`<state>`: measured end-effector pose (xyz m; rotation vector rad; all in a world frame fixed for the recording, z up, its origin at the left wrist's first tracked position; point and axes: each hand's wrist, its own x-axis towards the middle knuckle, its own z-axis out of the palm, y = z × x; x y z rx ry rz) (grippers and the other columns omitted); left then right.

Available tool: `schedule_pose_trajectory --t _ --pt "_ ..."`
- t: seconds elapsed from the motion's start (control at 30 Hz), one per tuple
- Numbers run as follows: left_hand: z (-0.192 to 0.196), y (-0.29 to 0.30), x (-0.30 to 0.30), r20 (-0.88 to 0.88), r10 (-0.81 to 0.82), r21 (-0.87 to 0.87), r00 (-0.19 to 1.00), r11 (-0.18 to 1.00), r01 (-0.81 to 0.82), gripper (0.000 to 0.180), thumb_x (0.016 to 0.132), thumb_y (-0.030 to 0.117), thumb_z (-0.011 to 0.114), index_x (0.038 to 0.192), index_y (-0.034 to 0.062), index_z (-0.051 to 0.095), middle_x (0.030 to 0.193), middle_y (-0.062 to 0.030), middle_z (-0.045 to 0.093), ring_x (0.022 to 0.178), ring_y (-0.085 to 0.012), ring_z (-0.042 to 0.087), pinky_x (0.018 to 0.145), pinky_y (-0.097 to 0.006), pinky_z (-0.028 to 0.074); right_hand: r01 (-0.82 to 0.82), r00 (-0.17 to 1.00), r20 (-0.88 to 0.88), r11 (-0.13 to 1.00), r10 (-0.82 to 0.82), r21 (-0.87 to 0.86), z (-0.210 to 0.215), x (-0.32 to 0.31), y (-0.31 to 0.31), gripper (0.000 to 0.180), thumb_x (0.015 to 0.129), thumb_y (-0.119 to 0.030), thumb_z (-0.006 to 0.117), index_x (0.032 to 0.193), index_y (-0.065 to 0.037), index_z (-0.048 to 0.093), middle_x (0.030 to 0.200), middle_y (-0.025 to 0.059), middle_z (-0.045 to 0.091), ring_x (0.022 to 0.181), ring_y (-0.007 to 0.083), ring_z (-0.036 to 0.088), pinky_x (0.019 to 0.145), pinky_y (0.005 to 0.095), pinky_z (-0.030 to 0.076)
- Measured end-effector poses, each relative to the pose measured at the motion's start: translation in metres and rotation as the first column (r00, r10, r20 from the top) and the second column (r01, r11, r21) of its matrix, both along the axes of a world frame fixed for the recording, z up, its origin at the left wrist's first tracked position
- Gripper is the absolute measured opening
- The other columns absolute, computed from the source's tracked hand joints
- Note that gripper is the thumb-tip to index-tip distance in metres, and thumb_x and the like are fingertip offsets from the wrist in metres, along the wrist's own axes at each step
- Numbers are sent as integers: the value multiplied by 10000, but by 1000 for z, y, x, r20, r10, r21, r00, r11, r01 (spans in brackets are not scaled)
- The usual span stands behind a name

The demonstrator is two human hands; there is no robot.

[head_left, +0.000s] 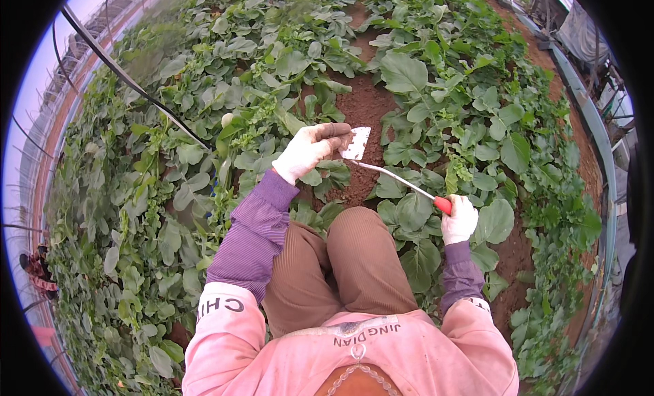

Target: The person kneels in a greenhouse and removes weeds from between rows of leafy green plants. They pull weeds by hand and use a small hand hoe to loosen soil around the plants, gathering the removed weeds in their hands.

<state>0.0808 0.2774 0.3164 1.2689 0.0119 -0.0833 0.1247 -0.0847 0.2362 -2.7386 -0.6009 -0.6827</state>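
Observation:
A small hand hoe is held across the front of my knees, over the leafy plants. Its flat pale blade (357, 142) has dark bits of soil stuck to it, and a thin bent metal shaft (394, 176) joins it to a red handle (443, 204). My right hand (460, 220), in a white glove, is closed around the handle. My left hand (306, 153), in a glove with dirt-brown fingers, is closed on the blade's left edge; its thumb is partly hidden. Broad green leaves (414, 212) lie just under the shaft.
A bare reddish soil furrow (360, 106) runs ahead between dense rows of plants (259, 69). At left a dark curved pole (129, 79) slants down into the leaves. A pale blue rail (579, 89) borders the right side. Another person (41, 273) shows at the far left rim.

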Motion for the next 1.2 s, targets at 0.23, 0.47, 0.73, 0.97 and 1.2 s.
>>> schedule_pose_trajectory --t 0.23,0.47,0.73,0.97,1.2 --pt "-2 -4 2 10 -31 90 999 995 30 461 826 47 566 1251 -58 420 1136 -105 556 1022 -158 550 895 -286 454 34 999 -6 999 -34 -6 -3 1 -4 243 623 -72 668 838 -142 579 813 32 572 768 246 567 672 370 412" --pt "-2 -4 -1 10 -146 192 989 971 141 497 783 14 563 1255 -48 422 1126 -81 553 1000 -127 538 869 -246 438 31 998 56 999 -30 -16 1 1 -7 222 620 -83 652 814 -167 585 798 14 566 780 218 563 694 363 408" --pt "-9 -14 7 -49 159 477 986 871 -117 408 763 55 546 1152 -62 498 941 -107 620 817 -115 586 719 -229 472 7 996 85 1000 -5 -23 6 2 -1 220 621 -66 643 813 -161 588 792 12 569 776 221 564 698 367 406" --pt "-17 3 7 -230 171 11 958 985 -174 475 903 295 481 1213 -62 437 847 -56 583 713 -113 539 667 -266 456 -16 997 74 1000 18 -24 3 0 5 214 633 -83 664 818 -157 585 799 16 570 774 228 566 679 366 402" --pt "-14 -11 4 32 11 91 999 996 -14 580 823 44 604 1321 -15 313 1017 -75 545 903 -149 561 804 -274 472 36 999 38 999 -35 -32 2 0 1 239 622 -51 623 830 -166 600 790 11 569 769 216 568 671 360 402"
